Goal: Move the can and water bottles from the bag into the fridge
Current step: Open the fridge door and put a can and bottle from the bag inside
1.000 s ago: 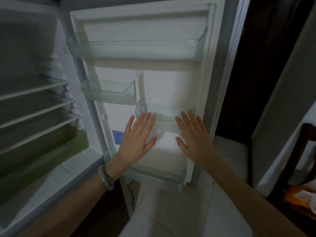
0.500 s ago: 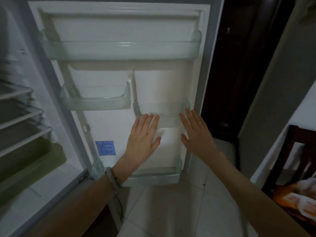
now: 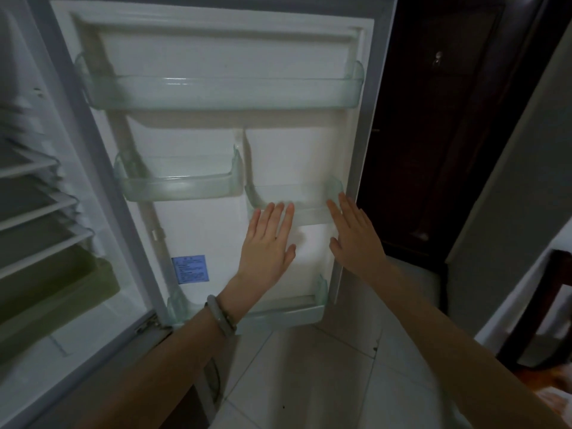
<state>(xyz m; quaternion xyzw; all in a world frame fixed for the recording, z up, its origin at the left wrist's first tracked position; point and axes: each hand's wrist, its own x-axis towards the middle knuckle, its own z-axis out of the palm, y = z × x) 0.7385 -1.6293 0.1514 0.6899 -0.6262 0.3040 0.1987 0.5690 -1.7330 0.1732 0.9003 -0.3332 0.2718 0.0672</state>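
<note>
The fridge door (image 3: 198, 236) stands wide open in front of me, its clear door bins holding nothing. My left hand (image 3: 266, 243), with a pale bangle on the wrist, is flat and spread just below the small right-hand door bin (image 3: 294, 199). My right hand (image 3: 356, 236) is also spread with nothing in it, its fingertips at that bin's right end near the door's edge. No can, water bottle or bag shows in this view.
Wire shelves (image 3: 40, 218) and a greenish drawer (image 3: 55, 292) of the fridge interior lie at the left. A wide top bin (image 3: 223, 91) and a middle-left bin (image 3: 179, 184) hang on the door. Dark wooden door (image 3: 433, 134) behind; a dark chair (image 3: 544, 311) at right; tiled floor below.
The view has swung right, so the fridge interior slid left and the door fills the middle. Both hands stay spread at the small right bin.
</note>
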